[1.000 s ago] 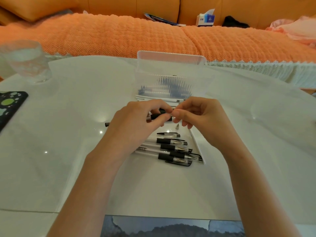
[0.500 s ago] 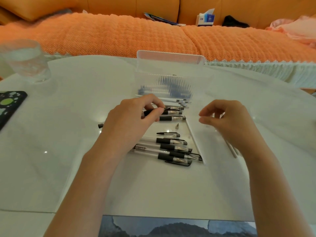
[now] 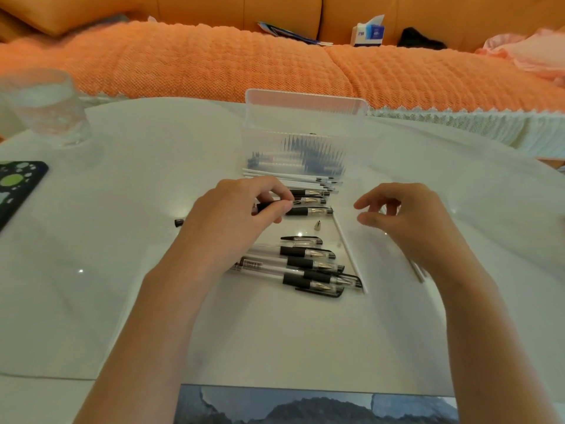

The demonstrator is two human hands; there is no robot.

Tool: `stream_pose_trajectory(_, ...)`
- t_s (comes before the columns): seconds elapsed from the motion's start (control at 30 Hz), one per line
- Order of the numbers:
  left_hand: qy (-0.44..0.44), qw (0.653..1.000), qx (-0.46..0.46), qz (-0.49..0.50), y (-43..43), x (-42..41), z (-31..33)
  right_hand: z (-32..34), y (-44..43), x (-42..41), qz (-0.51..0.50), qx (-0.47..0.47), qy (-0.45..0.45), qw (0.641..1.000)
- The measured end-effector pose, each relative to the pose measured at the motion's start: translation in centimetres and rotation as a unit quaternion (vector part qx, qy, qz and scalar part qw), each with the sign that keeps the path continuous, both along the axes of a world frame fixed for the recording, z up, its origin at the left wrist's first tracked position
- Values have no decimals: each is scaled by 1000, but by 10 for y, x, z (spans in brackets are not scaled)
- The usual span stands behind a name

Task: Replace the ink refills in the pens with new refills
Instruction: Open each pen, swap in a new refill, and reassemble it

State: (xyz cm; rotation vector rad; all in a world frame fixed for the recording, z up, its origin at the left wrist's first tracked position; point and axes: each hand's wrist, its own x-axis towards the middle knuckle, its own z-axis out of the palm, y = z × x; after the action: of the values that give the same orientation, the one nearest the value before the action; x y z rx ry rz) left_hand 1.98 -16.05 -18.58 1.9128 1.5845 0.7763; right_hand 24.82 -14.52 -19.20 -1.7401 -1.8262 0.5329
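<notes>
Pinching pen barrel in left hand, long axis left-right; right hand loosely curled, holding nothing; new refills lie just beyond the pinch, parallel, tips toward the free right hand.

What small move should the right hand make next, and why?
Probably the right hand should reach for one white refill from the row in front of the clear box. It holds nothing, while the left hand pinches a pen by its black grip, and a metal tip lies loose nearby.
</notes>
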Motion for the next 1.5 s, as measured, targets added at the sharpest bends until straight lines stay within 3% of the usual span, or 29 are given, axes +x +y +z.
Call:
stream_pose_trajectory(0.2,2,1000,0,1,0,0,1,3,-7,-23,103,-17,-6,995)
stream_pose_trajectory(0.57,-27,1000,-8,-10,2,-2,-5,-9,4,-44,116,-26,-86,989)
stream_pose_trajectory(0.63,-30,999,-11,-13,3,-2,-5,-7,3,-44,108,-27,-58,992)
stream_pose_trajectory(0.83,-28,999,-14,-15,3,0,-4,3,-1,-38,90,-3,169,981)
stream_pose_trajectory(1.03,-33,999,-11,-17,3,-1,-3,5,-3,-40,101,-4,237,966)
stream_pose_trajectory(1.5,-35,999,-11,-23,3,0,-4,5,0,-37,104,14,194,975)
